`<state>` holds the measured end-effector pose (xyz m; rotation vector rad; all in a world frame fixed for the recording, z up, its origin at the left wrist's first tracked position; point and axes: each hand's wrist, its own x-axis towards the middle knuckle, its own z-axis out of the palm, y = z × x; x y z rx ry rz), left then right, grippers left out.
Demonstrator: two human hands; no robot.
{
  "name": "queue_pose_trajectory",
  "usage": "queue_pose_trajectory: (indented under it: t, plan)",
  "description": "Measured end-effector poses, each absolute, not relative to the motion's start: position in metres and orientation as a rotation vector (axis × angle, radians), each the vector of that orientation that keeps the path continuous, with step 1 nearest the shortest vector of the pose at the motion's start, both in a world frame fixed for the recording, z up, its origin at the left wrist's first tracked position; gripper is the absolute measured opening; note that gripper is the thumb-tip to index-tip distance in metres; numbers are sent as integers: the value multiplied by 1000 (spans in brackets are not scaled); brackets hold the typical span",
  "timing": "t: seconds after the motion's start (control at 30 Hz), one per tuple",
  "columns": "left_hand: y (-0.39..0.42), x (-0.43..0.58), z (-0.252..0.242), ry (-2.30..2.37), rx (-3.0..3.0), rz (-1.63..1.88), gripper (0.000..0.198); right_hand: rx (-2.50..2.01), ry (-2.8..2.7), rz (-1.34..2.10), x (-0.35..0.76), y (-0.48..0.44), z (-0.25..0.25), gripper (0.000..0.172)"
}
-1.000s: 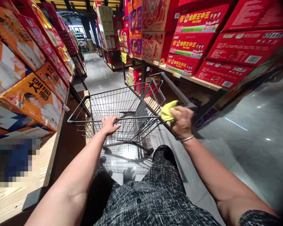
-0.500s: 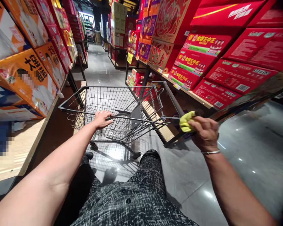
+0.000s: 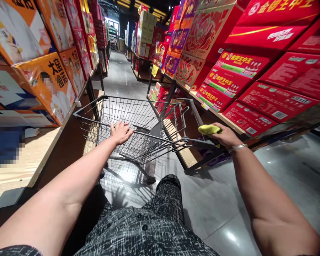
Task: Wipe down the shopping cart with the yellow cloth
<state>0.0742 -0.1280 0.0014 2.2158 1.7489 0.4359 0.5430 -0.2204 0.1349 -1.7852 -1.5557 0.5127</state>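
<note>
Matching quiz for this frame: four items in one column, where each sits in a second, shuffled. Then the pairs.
Items
1. left hand
2. yellow cloth
3. red boxes
4. orange boxes

Places
A. on the left shelf
B. under the right hand, on the cart handle
C. on the right shelf
D. on the near rim of the cart basket

Pairs: 1-D, 2-B, 3-C, 4-A
</note>
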Motion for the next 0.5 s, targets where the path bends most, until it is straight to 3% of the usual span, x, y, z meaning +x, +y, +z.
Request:
queue_pose_trajectory:
  t: [0.2,0.5]
  plan:
    - [-136,88,5,1863,2084,343,67,-1872,-1747,211,540,-183,129,38]
    - [-127,88,6,1885,2059,306,86,-2010,-2312,-296,503,-221,138,24]
